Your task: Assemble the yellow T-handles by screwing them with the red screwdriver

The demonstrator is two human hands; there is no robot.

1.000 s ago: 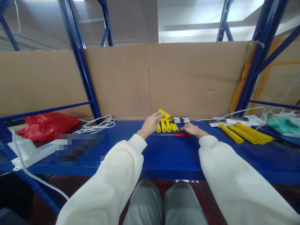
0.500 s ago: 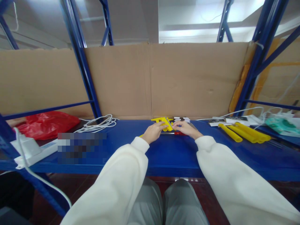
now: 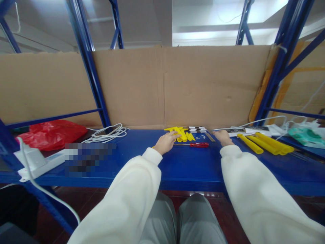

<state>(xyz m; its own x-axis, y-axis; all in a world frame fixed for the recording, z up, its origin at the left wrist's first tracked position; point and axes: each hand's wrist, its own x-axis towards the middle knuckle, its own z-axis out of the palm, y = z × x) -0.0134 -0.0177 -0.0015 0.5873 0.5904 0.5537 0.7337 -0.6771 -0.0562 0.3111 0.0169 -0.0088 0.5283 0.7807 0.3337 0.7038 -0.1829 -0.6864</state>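
Note:
My left hand (image 3: 166,142) is closed on a yellow T-shaped plastic part (image 3: 180,135) over the blue shelf. More yellow plastic lies just behind that part, and the fingers hide some of it. To the right my right hand (image 3: 222,137) reaches across the shelf with its fingers closed together; what they hold, if anything, is too small to make out. A thin metal strip (image 3: 210,137) lies left of it. Small yellow wedge pieces (image 3: 190,136) and tiny pale parts (image 3: 203,137) are between the hands. A screwdriver with a red handle (image 3: 199,144) lies in front of them.
Black-and-white items (image 3: 197,129) are stacked by the cardboard wall (image 3: 198,88). Several yellow tubes (image 3: 265,144) lie at right. A coiled white cable (image 3: 109,134), a power strip (image 3: 48,166) and a red bag (image 3: 53,134) occupy the left. Blue posts (image 3: 273,81) frame the shelf.
My right hand has left the yellow part and moved right, past the metal strip. The screwdriver handle and small pieces now show. My left hand stays on the yellow part.

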